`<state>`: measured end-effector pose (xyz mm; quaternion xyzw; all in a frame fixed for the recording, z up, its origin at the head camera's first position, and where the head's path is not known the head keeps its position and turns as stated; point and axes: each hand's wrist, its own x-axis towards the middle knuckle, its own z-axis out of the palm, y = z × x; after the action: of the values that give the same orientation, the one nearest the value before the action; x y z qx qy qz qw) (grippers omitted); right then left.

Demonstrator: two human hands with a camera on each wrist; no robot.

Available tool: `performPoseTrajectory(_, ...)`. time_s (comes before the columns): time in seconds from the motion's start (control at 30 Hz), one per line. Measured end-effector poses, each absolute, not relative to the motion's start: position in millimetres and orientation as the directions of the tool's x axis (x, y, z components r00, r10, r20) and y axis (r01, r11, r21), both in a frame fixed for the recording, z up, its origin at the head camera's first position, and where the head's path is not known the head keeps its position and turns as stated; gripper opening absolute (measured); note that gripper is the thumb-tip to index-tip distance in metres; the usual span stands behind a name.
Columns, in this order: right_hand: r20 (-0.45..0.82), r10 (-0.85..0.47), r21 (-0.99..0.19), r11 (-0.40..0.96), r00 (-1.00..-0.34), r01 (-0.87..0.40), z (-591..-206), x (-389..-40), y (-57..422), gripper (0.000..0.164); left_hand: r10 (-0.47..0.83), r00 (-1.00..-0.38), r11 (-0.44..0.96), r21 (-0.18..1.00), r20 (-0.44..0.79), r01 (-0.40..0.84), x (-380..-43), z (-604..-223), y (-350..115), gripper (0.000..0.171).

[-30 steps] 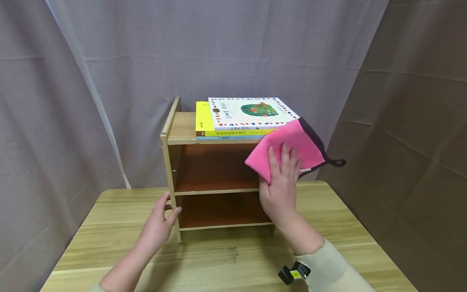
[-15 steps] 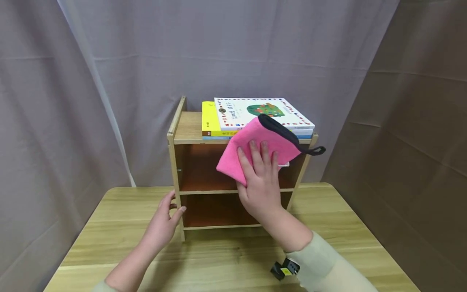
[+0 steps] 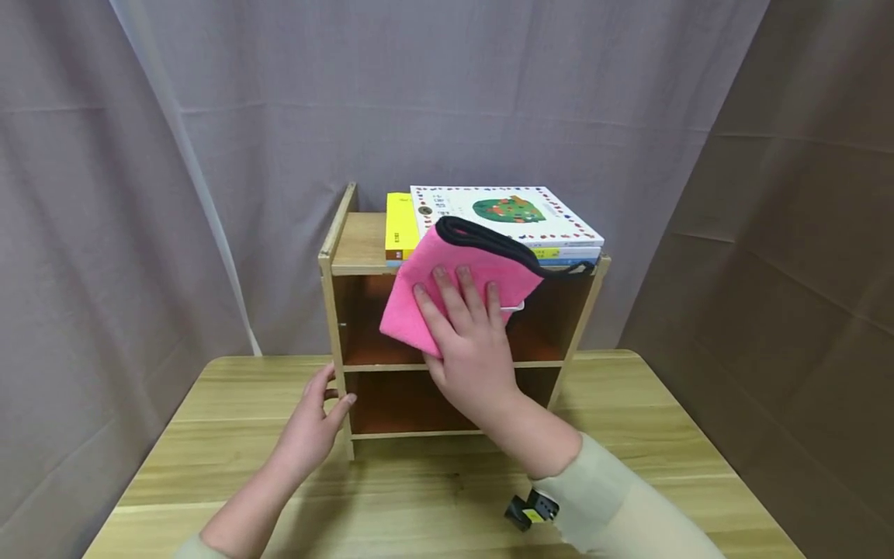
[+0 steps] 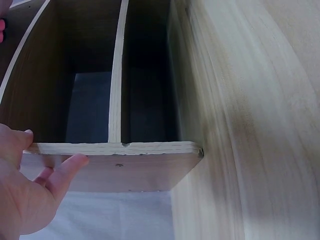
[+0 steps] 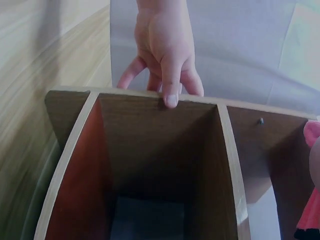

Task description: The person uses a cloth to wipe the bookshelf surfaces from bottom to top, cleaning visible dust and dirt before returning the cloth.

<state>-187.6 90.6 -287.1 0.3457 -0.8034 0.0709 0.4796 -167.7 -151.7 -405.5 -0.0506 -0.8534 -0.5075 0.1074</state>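
A small wooden shelf unit (image 3: 412,404) stands on the wood-grain table. My left hand (image 3: 310,427) grips its left side panel low down. In the right wrist view the thumb of that left hand (image 5: 167,40) lies over the panel's edge, with the other fingers outside. My right hand (image 3: 468,349) holds a pink cloth (image 3: 412,310) with black trim and a loop against the front of the top board. Its fingers spread over the cloth, while the thumb goes out of sight behind it. Only part of the cloth (image 5: 310,210) shows at the right wrist view's edge.
Several books lie stacked on the top board, a white one (image 3: 513,208) uppermost and a yellow one (image 3: 401,225) below. A grey curtain (image 3: 447,93) hangs behind, a brown one (image 3: 782,256) at the right. The table (image 3: 419,505) extends in front.
My right hand has moved left with the cloth along the top board's front edge, from its right end towards the left. The left hand keeps its place on the side panel.
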Motion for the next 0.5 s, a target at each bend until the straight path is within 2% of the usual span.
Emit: performPoseTrajectory(0.5,0.785,-0.555,0.268,0.705,-0.276,-0.656,-274.0,-182.9,53.2,0.063,-0.038,-0.973,0.464,0.866,0.226,0.183,-163.6,-404.7,-148.4,0.054)
